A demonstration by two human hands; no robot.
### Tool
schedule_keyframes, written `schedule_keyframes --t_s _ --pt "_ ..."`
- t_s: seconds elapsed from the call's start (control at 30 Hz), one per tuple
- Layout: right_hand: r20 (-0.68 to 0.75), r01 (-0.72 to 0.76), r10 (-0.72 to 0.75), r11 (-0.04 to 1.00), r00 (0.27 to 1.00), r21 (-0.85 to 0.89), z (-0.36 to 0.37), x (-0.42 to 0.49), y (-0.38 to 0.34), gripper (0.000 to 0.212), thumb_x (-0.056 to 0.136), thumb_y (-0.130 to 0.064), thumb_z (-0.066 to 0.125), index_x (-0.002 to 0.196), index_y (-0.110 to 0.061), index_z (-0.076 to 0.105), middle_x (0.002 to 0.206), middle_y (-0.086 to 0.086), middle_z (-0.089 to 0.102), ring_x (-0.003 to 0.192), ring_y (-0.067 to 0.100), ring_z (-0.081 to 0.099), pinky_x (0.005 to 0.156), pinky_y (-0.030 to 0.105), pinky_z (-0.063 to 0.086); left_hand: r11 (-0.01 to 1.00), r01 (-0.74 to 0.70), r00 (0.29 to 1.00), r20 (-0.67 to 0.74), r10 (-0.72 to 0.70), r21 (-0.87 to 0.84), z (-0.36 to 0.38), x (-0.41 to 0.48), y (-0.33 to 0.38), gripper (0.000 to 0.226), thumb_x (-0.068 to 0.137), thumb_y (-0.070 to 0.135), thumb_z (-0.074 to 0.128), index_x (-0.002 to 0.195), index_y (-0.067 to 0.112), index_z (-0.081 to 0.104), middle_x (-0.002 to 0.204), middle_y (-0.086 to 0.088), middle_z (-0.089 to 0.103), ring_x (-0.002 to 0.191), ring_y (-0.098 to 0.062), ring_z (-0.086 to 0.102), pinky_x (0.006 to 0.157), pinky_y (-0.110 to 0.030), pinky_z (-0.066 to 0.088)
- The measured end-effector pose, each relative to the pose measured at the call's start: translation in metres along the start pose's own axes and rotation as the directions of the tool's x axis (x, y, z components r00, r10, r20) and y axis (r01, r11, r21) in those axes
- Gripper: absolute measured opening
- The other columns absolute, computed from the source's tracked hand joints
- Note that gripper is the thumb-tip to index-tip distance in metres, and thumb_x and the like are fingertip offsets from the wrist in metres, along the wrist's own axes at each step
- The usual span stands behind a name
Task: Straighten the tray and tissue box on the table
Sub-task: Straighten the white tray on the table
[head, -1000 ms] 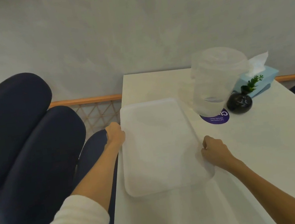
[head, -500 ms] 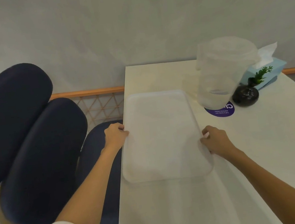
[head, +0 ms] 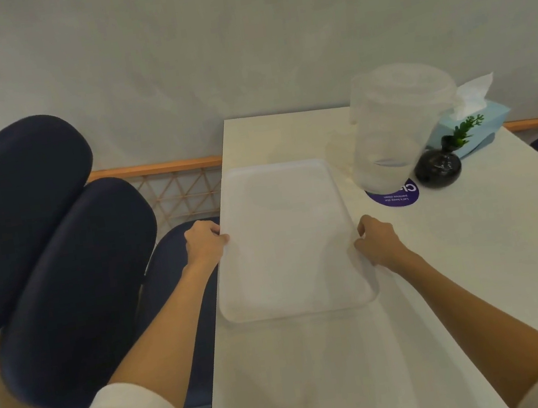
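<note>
Tray: flat white rectangular plastic tray is squaring up at frame centre, moved farther since a second ago | Hands: left hand and right hand are pinching its long edges, fingers curled | Pending: light-blue tissue box, upper right, is sitting skewed.

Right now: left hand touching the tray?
Touching. The head view shows the left hand closed over the tray at its left long edge, no gap visible between fingers and rim.

White table, tray, pitcher, vase, tissue box
</note>
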State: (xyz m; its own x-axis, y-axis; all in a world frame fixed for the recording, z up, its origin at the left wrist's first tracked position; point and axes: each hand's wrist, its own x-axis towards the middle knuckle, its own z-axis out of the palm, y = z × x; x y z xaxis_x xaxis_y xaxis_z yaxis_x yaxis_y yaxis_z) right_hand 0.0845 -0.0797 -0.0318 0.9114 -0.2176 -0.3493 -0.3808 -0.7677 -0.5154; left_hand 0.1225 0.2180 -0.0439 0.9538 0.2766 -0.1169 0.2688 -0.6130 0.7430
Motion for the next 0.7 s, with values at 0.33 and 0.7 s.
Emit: schedule_keyframes --t_s 0.33,0.7 --pt "-0.008 -0.008 0.007 1.000 1.000 -0.014 0.0016 -0.0001 0.0012 0.018 0.090 -0.012 0.046 0.107 -0.004 0.046 0.106 0.018 0.057 0.087 0.033 0.056 0.084 0.045 0.054 1.000 0.011 1.000 0.002 -0.011 0.005 0.0000 -0.0049 -0.0006 0.017 0.087 0.007 0.066 0.101 0.000 0.071 0.102 -0.019 0.071 0.093 -0.033 0.066 0.076 -0.034 0.049" --pt "0.066 -0.016 0.015 1.000 0.998 0.021 -0.0066 0.0020 0.0032 0.022 0.091 -0.014 0.050 0.110 -0.003 0.046 0.101 0.014 0.053 0.083 0.030 0.058 0.082 0.043 0.058 0.997 0.021 1.000 0.022 -0.022 0.069 -0.0006 -0.0061 0.0048 0.014 0.087 0.007 0.065 0.097 -0.001 0.070 0.100 -0.021 0.071 0.079 -0.027 0.060 0.078 -0.039 0.053"
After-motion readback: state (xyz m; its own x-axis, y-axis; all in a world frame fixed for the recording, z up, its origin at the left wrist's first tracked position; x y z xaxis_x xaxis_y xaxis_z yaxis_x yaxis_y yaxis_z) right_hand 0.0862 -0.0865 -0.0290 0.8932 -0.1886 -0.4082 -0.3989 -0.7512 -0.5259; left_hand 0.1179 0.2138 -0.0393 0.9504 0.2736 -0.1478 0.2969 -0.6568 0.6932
